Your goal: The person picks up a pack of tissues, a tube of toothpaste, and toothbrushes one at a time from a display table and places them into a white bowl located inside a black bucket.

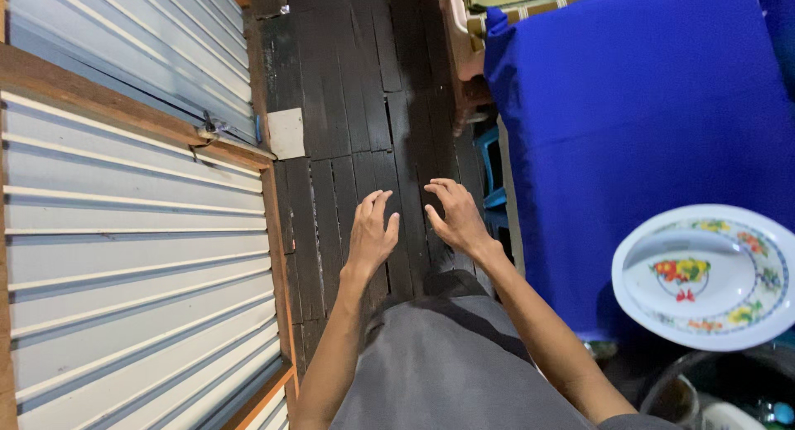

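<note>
I see my left hand (371, 234) and right hand (456, 217) spread open, fingers loose, holding nothing above the dark plank floor (348, 107).

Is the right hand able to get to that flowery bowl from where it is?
Probably yes. The right hand is empty and open, and the flowery bowl sits uncovered on that side on the blue cloth, with nothing between them.
</note>
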